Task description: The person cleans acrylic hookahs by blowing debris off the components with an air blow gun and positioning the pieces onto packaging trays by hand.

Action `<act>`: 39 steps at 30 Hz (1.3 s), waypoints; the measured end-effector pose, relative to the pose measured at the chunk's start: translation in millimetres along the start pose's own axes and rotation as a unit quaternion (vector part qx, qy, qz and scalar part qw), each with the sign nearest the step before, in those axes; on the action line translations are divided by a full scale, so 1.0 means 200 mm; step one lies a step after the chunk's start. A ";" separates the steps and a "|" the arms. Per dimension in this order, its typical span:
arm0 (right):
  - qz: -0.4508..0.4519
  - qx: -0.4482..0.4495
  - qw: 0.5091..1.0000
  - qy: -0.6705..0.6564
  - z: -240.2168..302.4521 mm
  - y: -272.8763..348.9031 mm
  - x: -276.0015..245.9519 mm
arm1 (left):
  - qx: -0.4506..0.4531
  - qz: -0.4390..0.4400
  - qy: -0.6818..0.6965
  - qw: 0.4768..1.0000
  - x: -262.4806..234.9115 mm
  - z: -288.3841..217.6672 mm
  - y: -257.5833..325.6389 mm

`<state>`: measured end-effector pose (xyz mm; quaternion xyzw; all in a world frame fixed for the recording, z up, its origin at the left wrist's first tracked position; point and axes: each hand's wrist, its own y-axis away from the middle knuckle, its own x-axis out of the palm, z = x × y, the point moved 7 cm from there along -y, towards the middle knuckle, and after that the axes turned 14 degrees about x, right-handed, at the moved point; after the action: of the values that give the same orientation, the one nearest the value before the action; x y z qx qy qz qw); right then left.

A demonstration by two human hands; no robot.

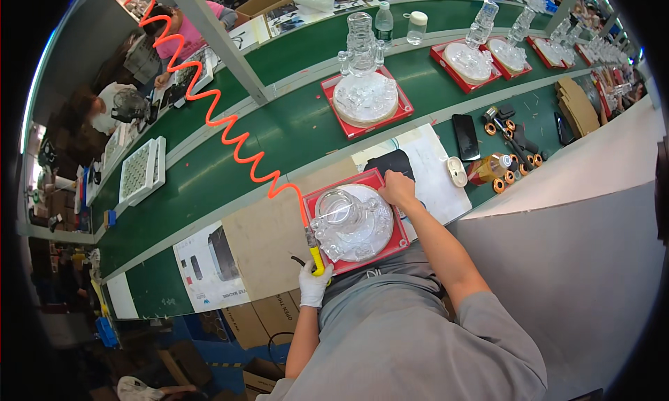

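left grip (315, 287) clamps a yellow air gun (317, 260) beside the red tray (401, 243), right grip (398, 189), closure unclear, at its far-right corner.

Black phone (466, 137) near a white case (456, 172) and amber bottle (488, 169)
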<state>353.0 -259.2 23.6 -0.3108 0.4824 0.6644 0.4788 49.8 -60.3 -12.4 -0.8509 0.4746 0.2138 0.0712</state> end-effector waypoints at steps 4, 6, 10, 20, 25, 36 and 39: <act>-0.007 -0.006 0.999 0.044 0.05 -0.01 -0.02 | 0.006 -0.008 0.010 1.000 0.00 0.04 0.01; -0.010 -0.022 0.998 0.062 0.07 -0.01 -0.02 | 0.024 -0.007 -0.039 0.999 -0.01 0.04 0.01; -0.021 -0.028 0.996 0.081 0.05 -0.04 0.03 | 0.028 -0.012 -0.020 0.999 -0.01 0.01 0.01; -0.016 -0.002 0.998 0.052 0.04 0.00 0.06 | 0.023 -0.008 -0.012 1.000 -0.03 -0.02 0.00; 0.007 0.038 0.997 0.064 0.02 -0.02 0.09 | 0.021 -0.004 0.019 1.000 -0.03 0.09 0.01; -0.017 -0.033 0.996 0.082 0.10 -0.02 0.04 | 0.001 0.010 0.123 0.992 0.01 0.09 0.00; -0.024 -0.047 0.994 0.093 0.08 -0.03 0.08 | -0.004 0.005 0.150 0.989 0.01 0.01 0.00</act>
<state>354.4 -237.7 13.2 -0.4050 0.4858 0.6425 0.4326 50.2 -60.8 -14.1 -0.8711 0.4834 0.0863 -0.0053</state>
